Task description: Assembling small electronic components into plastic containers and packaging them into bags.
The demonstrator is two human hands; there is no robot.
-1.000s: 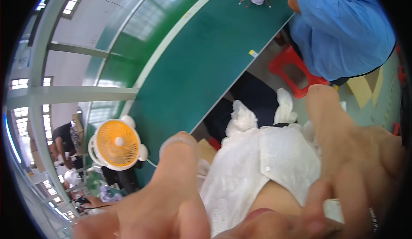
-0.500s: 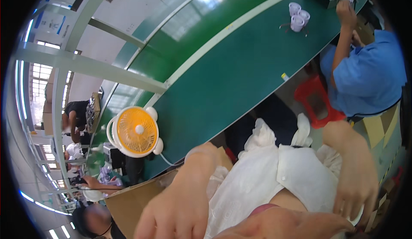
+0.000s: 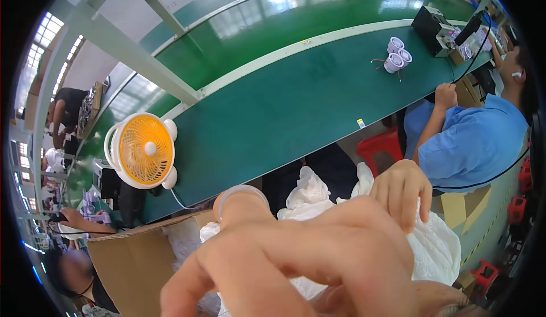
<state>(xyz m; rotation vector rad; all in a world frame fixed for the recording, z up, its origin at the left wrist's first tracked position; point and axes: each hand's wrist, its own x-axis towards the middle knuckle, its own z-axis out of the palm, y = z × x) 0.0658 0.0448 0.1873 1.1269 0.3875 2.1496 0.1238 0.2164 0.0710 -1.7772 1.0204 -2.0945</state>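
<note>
My left hand, large and close, spreads its fingers low in the middle, holding nothing I can see. A clear bangle circles its wrist, and some fingertips run out of the picture. To its right my right hand hangs with loosely bent fingers in front of my white clothing; nothing shows in it. A yellow and white fan stands on the green table at the left, apart from both hands. An open cardboard box with clear plastic inside is beside my left hand.
Several white round parts with wires sit at the table's far right. A co-worker in a blue shirt sits there by a red stool. Another person is at the lower left. A pale metal frame rises behind the fan.
My left hand has swung right across the lower middle, its fingers spreading. My right hand has come up and left. The view has turned, with the fan further left in it.
</note>
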